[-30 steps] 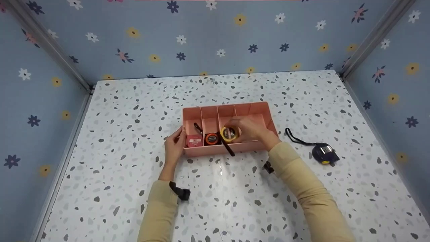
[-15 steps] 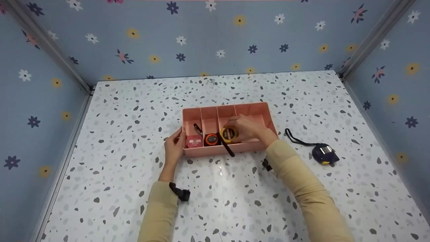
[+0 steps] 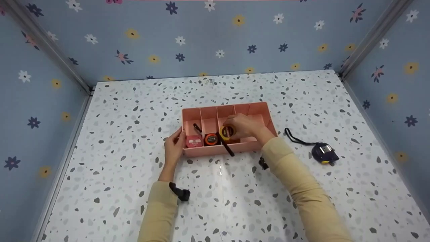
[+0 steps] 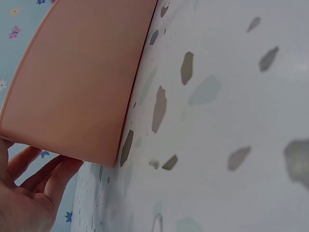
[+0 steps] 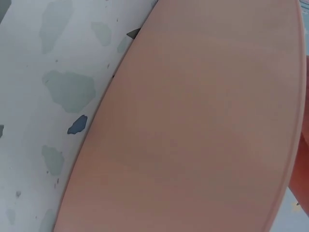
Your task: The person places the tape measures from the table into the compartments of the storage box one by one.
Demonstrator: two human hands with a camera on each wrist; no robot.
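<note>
A pink divided organizer box (image 3: 221, 150) stands on the table. My right hand (image 3: 246, 126) reaches into its third compartment from the left and grips a round-faced yellow tape measure (image 3: 227, 131); the fingers partly hide it. A black wrist strap (image 3: 227, 148) hangs over the box's front wall. To the left, an orange-and-black tape measure (image 3: 211, 138) sits in the second compartment, and a pink tape measure (image 3: 194, 141) with a black strap in the first. My left hand (image 3: 174, 144) rests against the box's left end, fingertips at its wall (image 4: 63, 82) in the left wrist view.
A dark blue tape measure (image 3: 325, 153) with a looped black cord lies on the speckled table (image 3: 215, 201) to the right of the box. Flower-patterned panels (image 3: 201, 37) enclose the table at the back and both sides.
My right hand has shifted slightly left and tilted the yellow tape measure, which sits a little higher and further left. My left hand and the box stay in place.
</note>
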